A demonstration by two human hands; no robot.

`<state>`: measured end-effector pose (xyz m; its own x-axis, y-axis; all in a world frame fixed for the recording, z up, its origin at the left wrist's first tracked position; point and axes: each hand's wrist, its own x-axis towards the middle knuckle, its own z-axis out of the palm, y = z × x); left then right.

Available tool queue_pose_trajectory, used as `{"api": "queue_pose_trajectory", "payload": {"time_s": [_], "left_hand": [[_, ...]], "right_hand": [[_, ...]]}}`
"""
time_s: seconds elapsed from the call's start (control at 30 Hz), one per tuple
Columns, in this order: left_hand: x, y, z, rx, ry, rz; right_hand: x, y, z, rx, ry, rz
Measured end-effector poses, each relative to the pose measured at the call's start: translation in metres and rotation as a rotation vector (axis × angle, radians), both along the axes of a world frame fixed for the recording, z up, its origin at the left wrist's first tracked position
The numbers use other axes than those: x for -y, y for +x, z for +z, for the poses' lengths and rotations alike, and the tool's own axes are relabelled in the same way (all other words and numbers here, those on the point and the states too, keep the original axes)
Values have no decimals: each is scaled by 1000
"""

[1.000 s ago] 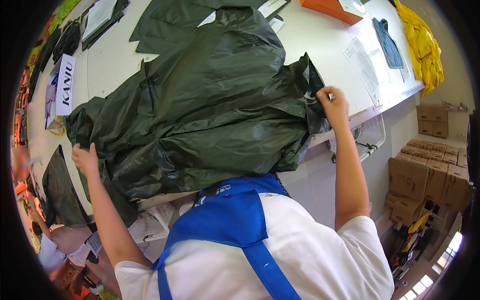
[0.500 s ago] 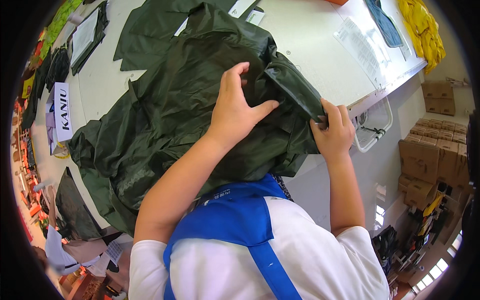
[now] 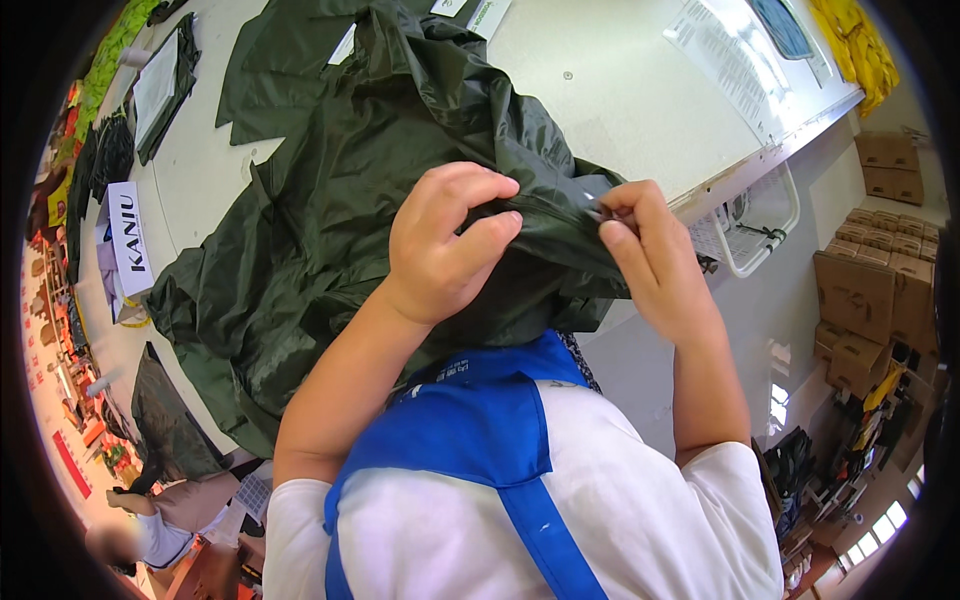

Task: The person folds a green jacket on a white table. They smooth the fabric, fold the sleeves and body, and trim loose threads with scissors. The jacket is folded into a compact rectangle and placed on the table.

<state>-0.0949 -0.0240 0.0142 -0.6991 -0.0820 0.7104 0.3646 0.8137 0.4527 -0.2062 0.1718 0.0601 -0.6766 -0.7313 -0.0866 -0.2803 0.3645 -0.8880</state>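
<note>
While pinching a dark green rain jacket (image 3: 310,230) at its right end with the right hand (image 3: 655,245), curving the left hand (image 3: 440,240) over a fold, thumb and forefinger apart; cannot tell whether grasping it. Having it crumpled on the white table (image 3: 610,100), along the near edge, with dark green garments (image 3: 280,65) beyond and bundled yellow cloth (image 3: 858,50) far right.

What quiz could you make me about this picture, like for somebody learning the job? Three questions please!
1. True or false: the yellow cloth is at the picture's upper left.
2. What colour is the apron? A) red B) blue C) yellow
3. Fill in: the right hand pinches the ____.

Key: 1. False, it is at the upper right. 2. B. 3. Dark green garment.
</note>
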Motion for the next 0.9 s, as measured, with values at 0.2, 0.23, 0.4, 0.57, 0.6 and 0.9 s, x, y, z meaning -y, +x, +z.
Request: {"api": "queue_pose_trajectory", "payload": {"time_s": [0.2, 0.23, 0.4, 0.57, 0.6, 0.9], "left_hand": [[-2, 4, 5, -1, 18, 28], [-2, 4, 6, -2, 15, 25], [-4, 3, 7, -1, 17, 22], [-4, 2, 7, 1, 37, 23], [-4, 0, 7, 9, 68, 12], [11, -4, -14, 499, 94, 125]], "right_hand": [[10, 5, 13, -243, -4, 32], [12, 5, 11, -237, -29, 23], [17, 7, 7, -244, -103, -8], [8, 2, -25, 105, -344, -212], [4, 1, -7, -190, -108, -79], [-38, -148, -87, -689, 253, -513]]}}
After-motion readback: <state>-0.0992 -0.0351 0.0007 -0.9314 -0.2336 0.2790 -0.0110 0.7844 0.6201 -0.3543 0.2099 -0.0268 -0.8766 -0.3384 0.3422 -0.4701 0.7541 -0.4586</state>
